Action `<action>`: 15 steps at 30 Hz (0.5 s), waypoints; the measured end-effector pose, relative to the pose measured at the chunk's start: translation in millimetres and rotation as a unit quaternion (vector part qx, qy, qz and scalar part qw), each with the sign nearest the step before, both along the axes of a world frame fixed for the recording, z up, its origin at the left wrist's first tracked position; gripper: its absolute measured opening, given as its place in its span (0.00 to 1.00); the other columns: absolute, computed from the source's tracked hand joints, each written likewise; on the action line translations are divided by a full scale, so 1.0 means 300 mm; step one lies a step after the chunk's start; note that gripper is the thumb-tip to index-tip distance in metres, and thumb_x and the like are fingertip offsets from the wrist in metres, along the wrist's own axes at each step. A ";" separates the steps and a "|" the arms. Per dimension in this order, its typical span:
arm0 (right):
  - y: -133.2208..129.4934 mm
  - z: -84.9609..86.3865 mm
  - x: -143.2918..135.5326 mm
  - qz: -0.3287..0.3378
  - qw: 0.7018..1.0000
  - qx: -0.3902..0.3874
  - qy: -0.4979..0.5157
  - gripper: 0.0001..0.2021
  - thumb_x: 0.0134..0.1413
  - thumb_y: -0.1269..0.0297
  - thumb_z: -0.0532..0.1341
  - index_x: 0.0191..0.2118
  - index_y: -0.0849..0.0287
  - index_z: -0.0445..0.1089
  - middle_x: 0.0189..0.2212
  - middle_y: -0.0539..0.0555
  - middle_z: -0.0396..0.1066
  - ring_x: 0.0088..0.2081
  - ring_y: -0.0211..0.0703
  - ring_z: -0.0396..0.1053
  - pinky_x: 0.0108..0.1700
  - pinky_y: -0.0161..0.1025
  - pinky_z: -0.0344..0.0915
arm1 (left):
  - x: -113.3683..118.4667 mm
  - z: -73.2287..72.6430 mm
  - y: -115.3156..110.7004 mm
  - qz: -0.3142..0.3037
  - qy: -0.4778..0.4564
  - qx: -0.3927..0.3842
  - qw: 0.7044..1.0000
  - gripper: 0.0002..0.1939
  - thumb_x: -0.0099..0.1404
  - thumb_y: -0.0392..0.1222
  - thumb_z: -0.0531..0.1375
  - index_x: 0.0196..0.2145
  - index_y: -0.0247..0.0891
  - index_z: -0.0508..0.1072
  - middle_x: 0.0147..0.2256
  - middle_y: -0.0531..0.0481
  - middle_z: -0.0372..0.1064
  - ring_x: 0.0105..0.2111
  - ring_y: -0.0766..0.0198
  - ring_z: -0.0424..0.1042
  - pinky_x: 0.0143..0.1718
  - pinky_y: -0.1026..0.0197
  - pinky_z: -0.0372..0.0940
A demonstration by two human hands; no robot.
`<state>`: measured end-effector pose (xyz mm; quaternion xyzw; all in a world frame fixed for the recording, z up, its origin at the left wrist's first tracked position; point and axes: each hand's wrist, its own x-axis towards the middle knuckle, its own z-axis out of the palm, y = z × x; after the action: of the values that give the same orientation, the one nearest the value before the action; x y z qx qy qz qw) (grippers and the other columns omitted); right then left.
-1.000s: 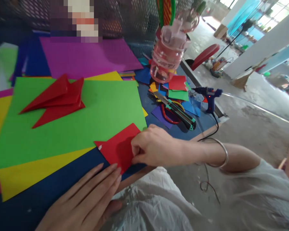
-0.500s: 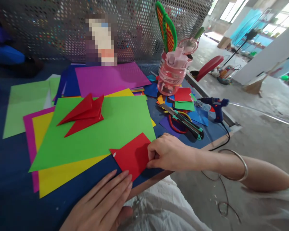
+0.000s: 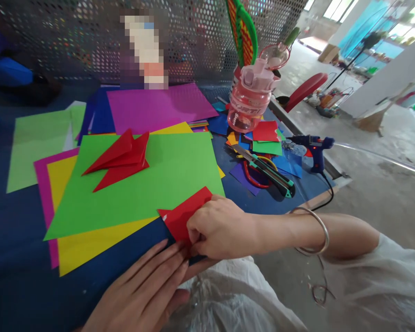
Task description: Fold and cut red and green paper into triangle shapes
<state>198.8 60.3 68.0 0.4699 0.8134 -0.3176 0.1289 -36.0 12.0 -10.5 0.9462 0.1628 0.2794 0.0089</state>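
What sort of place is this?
It looks like a craft workspace: folded red paper under the hands, a utility knife and a glue gun share one blue table.

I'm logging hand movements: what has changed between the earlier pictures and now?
The right hand has moved left and toward the person, from the right edge of the red paper to over its near part, beside the left hand. Nothing is visibly picked up or put down. The left hand stays flat at the paper's near edge; the folded red piece on the green sheet and the cutter stay put.
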 end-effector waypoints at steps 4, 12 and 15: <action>-0.005 -0.001 0.096 -0.080 0.997 0.010 -0.005 0.04 0.60 0.62 0.74 0.37 0.55 0.83 0.33 0.48 0.83 0.39 0.41 0.77 0.40 0.39 0.58 | 0.021 0.018 -0.001 0.012 -0.004 0.010 1.000 0.12 0.79 0.37 0.56 0.48 0.38 0.80 0.48 0.52 0.85 0.53 0.64 0.81 0.69 0.60 0.65; -0.013 -0.007 0.107 -0.099 0.994 0.038 0.004 0.05 0.58 0.64 0.76 0.33 0.56 0.81 0.31 0.48 0.81 0.36 0.40 0.75 0.41 0.39 0.56 | 0.035 0.017 0.007 -0.003 -0.008 0.004 1.000 0.12 0.80 0.37 0.55 0.46 0.34 0.79 0.45 0.49 0.85 0.51 0.62 0.81 0.73 0.58 0.58; -0.010 -0.013 0.032 -0.032 0.999 0.031 0.027 0.02 0.58 0.65 0.73 0.36 0.55 0.82 0.35 0.49 0.83 0.38 0.42 0.76 0.39 0.40 0.56 | 0.028 0.010 0.011 0.004 -0.006 0.020 1.000 0.14 0.81 0.37 0.52 0.46 0.36 0.79 0.45 0.52 0.85 0.49 0.63 0.81 0.74 0.58 0.56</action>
<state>208.6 57.3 64.1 0.4908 0.8106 -0.3089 0.0818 -27.4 15.1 -7.4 0.9440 0.1607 0.2879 -0.0101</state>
